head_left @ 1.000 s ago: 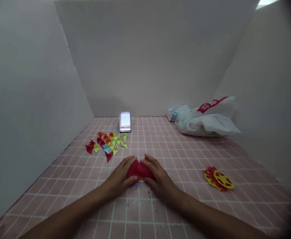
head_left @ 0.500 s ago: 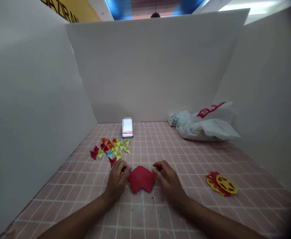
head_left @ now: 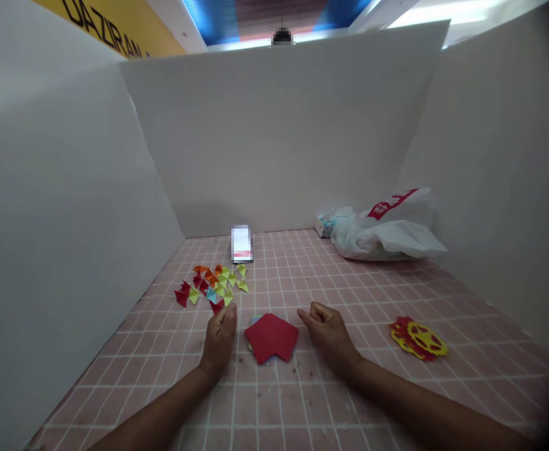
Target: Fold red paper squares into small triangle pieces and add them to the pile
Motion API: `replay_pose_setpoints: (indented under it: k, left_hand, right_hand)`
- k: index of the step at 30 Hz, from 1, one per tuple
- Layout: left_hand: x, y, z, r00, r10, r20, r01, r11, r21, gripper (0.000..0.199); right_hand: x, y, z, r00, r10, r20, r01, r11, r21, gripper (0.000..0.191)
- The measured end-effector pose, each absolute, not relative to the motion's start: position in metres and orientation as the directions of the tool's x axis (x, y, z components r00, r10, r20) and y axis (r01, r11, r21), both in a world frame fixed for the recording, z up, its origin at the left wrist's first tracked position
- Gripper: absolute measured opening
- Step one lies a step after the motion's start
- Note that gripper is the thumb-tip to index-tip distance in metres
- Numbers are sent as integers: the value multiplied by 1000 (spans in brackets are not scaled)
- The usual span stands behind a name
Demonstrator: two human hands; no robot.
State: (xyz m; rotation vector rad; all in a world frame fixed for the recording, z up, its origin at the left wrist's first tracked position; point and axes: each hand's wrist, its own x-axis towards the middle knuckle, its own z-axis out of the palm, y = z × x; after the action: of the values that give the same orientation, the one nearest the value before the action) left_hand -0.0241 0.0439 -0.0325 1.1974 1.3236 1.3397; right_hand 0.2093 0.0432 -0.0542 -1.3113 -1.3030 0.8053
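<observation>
A red folded paper piece (head_left: 271,337) with a notch in its near edge lies in front of me, on top of other paper whose blue and yellow edges peek out. To its left rests my left hand (head_left: 219,341), closed with the thumb on top and apart from the paper. On the other side my right hand (head_left: 329,336) is curled into a loose fist, also not touching the paper. Neither hand shows anything in it. Just beyond the left hand, several small folded paper pieces (head_left: 219,289) in red, orange, yellow and blue lie scattered; one red piece is nearly touching that hand.
Red and yellow cut-paper discs (head_left: 418,339) lie in a pile at the right. A phone (head_left: 242,243) stands at the back. Behind on the right are a white plastic bag (head_left: 385,237) and a small box (head_left: 322,226). White panels (head_left: 279,138) enclose the grid-patterned table (head_left: 293,407).
Both hands have drawn away from the red paper, the left one to the left and the right one to the right, and their fingers have curled in. The view has shifted slightly.
</observation>
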Motion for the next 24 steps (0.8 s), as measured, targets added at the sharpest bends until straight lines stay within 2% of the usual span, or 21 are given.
replay_pose_setpoints:
  k: [9,19,22,24]
  left_hand:
    - [-21,44,-21,-138,990,-43,-80,32,996,52]
    - [-26,53,-28,-120,987,-110,-150,92,984,50]
    - [-26,51,-26,-124,988,-94,-148,75,986,49]
    - [-25,48,-25,-131,988,-84,-138,66,988,49]
  right_hand:
    - [210,50,-3,141,961,237,186,209,-960,48]
    - [223,89,64,303,892,335,28,343,-939,51]
    - [211,66,98,245,906,345,-23,361,-932,51]
    - [203,36,125,82,932,354,-60,359,-931,54]
